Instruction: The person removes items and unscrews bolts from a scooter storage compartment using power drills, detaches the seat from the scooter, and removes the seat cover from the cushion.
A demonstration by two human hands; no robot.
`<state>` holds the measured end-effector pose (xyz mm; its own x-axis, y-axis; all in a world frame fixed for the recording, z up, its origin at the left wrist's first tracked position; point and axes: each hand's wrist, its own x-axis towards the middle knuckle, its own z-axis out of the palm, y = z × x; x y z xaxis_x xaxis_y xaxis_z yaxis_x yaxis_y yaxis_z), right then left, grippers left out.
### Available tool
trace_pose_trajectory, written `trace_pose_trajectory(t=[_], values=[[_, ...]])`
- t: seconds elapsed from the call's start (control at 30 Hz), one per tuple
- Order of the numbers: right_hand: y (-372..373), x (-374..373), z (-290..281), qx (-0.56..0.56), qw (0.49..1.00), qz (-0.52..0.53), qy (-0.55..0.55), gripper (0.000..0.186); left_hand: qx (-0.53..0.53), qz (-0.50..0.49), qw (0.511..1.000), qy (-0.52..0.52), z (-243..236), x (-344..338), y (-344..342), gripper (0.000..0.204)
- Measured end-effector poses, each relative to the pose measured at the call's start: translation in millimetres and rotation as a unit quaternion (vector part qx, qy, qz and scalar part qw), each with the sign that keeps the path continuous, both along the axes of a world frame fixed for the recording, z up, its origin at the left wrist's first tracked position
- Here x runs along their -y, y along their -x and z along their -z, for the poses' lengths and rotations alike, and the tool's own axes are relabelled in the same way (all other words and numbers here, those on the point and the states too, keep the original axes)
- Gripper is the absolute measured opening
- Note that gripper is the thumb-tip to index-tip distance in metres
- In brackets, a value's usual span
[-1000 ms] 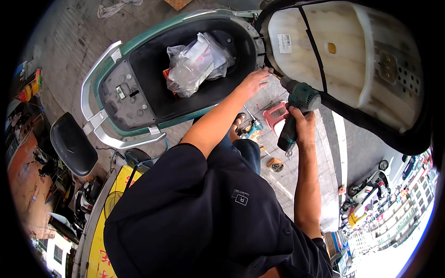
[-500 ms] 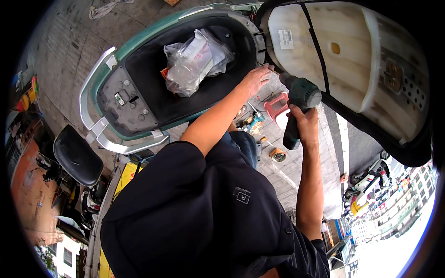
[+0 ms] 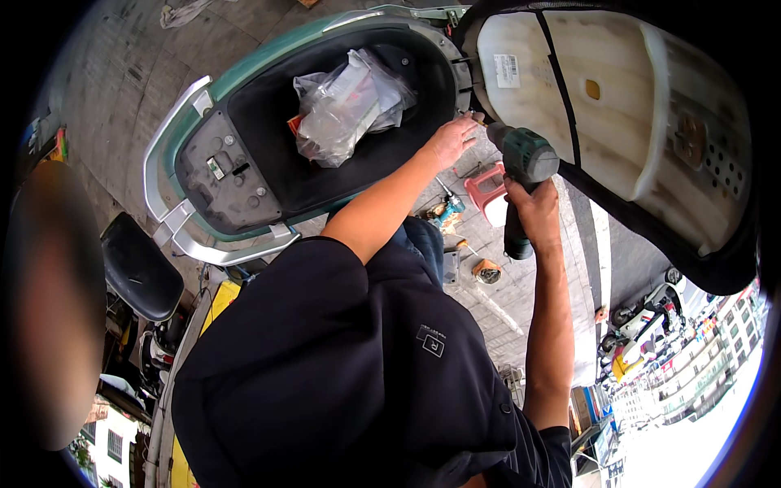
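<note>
- Green-and-black power drill (image 3: 529, 153): beside the scooter's front compartment corner, chuck pointing up-left; the right hand (image 3: 534, 210) is wrapped around its grip.
- Left hand (image 3: 453, 141): at the chuck end near the compartment's edge, fingers bent; whether they pinch the bit or anything else, I cannot tell.
- Bit: thin, partly lost among the fingertips; its very tip is hard to make out.
- Raised seat (image 3: 606, 102): its dark edge runs just beside the drill, closing in the right side; its far end fades into the black rim.
- Black storage compartment (image 3: 264, 150): left of the drill, a clear plastic bag (image 3: 346, 114) inside, contents hard to read; the left forearm covers part of the near rim.
- Pink stool (image 3: 486, 193): on the paving (image 3: 549, 313), which opens out between torso and right forearm.
- Blurred shape (image 3: 57, 309): fills the far left, unidentifiable, hiding what lies behind.
</note>
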<state>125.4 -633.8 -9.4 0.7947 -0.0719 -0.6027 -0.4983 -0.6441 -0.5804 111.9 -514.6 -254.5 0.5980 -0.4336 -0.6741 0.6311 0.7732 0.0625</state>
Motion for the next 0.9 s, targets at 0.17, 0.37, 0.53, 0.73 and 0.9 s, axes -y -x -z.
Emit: trace_pose_trajectory(t=[0.17, 0.37, 0.53, 0.73, 0.9], values=[[0, -3, 1, -0.010, 0.999, 0.021, -0.023, 0.032, 0.022, 0.023, 0.999, -0.007, -4, -4, -1, 0.023], [-2, -1, 4, -0.025, 0.999, 0.017, -0.015, 0.031, 0.017, 0.023, 1.000, -0.010, -7, -4, -1, 0.028], [-4, -8, 5, -0.017, 1.000, -0.001, 0.013, 0.034, 0.002, 0.013, 1.000, 0.007, -7, -4, -3, 0.031], [5, -14, -6, -0.010, 0.999, 0.001, 0.041, 0.034, 0.035, 0.023, 0.999, -0.005, -8, -6, 2, 0.031], [24, -2, -2, -0.008, 0.999, 0.040, 0.011, 0.032, 0.044, 0.057, 0.997, -0.024, -13, -8, 4, 0.029]])
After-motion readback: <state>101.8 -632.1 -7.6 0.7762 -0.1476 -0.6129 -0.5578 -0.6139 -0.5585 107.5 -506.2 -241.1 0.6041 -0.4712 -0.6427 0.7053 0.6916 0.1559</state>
